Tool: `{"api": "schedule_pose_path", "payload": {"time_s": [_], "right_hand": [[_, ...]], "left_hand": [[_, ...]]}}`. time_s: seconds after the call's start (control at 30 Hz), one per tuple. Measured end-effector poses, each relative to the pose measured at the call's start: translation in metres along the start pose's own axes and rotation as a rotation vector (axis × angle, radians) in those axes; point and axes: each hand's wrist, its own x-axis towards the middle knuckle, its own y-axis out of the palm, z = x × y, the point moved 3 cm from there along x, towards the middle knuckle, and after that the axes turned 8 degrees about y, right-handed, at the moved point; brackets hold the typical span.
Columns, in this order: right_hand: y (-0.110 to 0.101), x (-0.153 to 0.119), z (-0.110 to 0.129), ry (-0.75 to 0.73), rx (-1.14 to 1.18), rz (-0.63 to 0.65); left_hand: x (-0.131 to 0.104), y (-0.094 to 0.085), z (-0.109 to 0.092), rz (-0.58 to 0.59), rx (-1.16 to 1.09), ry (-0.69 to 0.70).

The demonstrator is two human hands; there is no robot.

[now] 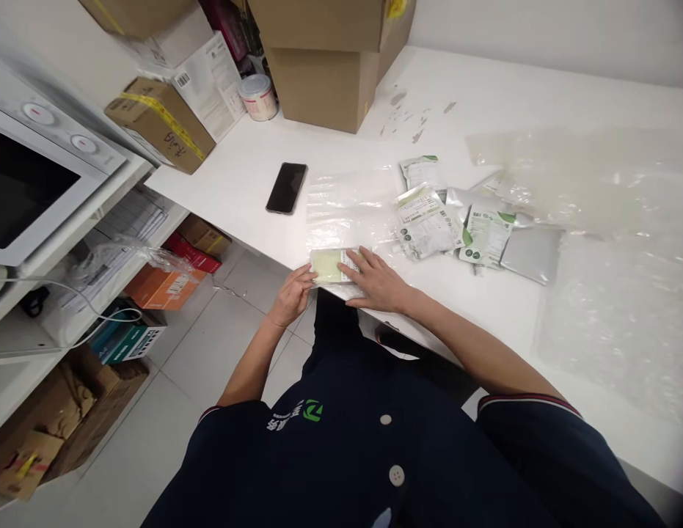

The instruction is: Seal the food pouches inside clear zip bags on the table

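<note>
A pale green flat packet (326, 268) with a white printed label lies at the table's near edge, on a clear plastic sheet (346, 202). My left hand (293, 295) pinches the left end of this packet between thumb and fingers. Across its right part rests my right hand (377, 282), fingers spread and palm down, covering some of the label. To the right is a loose heap of white and green printed pouches (429, 227). A silver pouch (532, 254) lies at the heap's right side.
A black phone (287, 188) lies left of the plastic sheet. Clear plastic wrap (610, 293) covers the table's right side. Cardboard boxes (319, 88) and a tin (258, 97) stand at the back. At the left, a microwave (38, 161) sits on a shelf above more boxes.
</note>
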Motion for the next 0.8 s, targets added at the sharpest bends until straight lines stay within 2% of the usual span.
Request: {"api": "schedule_pose_path", "payload": {"time_s": [0.1,0.17,0.27,0.33,0.37,0.43,0.5,0.57,0.6,0.67,0.73,0.8], "right_hand": [[-0.028,-0.006,0.01,-0.021,-0.032,0.012],[-0.054,0.001,0.011,0.002,-0.018,0.076],[-0.087,0.031,0.001,0.065,0.027,0.189],[-0.098,0.059,-0.008,0.083,0.058,0.221],[-0.099,0.072,-0.013,0.105,0.068,0.235],[-0.093,0.091,-0.021,0.204,0.024,0.215],[-0.084,0.097,-0.022,0.269,-0.1,0.075],[-0.072,0.09,-0.016,0.186,-0.184,-0.071],[-0.064,0.083,-0.012,0.108,-0.187,-0.093],[-0.046,0.068,-0.007,-0.005,-0.158,-0.029],[-0.031,0.056,-0.007,-0.009,-0.165,0.023],[-0.024,0.051,-0.007,0.008,-0.199,-0.002]], "left_hand": [[0.013,-0.008,-0.004,-0.109,-0.076,-0.093],[0.021,-0.012,-0.004,-0.238,-0.106,-0.19],[0.033,-0.012,0.008,-0.44,-0.003,-0.393],[0.043,-0.01,0.02,-0.497,0.102,-0.524],[0.049,-0.008,0.027,-0.48,0.134,-0.581],[0.061,-0.003,0.04,-0.346,0.167,-0.685],[0.073,0.001,0.05,-0.138,0.184,-0.762],[0.081,0.002,0.056,0.03,0.202,-0.801],[0.084,0.002,0.058,0.081,0.209,-0.811],[0.088,0.003,0.061,0.139,0.214,-0.832],[0.091,0.003,0.065,0.174,0.227,-0.854],[0.092,0.001,0.068,0.2,0.251,-0.871]]}}
